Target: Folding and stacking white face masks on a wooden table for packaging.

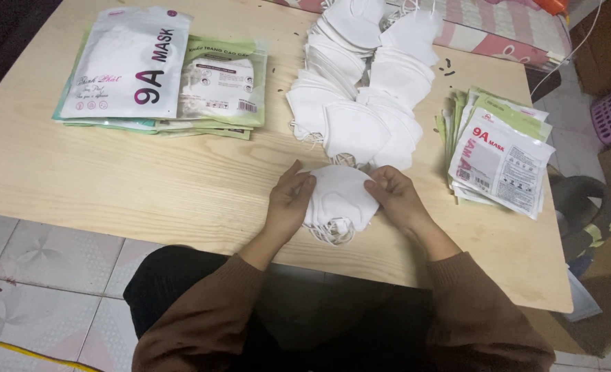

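At the near middle of the wooden table (147, 179), the left hand (288, 203) and right hand (396, 198) pinch opposite edges of a small stack of white masks (338, 196), which looks light, soft and floppy, best held by its folded edges.

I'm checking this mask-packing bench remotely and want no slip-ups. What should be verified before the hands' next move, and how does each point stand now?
1. Both hands on the masks: left hand and right hand grip the small white mask stack: ok.
2. Ear loops tucked: loops dangle below: not ok.
3. Count held: cannot tell.
4. Loose mask pile within reach: ok.
5. Flat pouches beside right hand: ok.
6. Filled packs set apart: ok.
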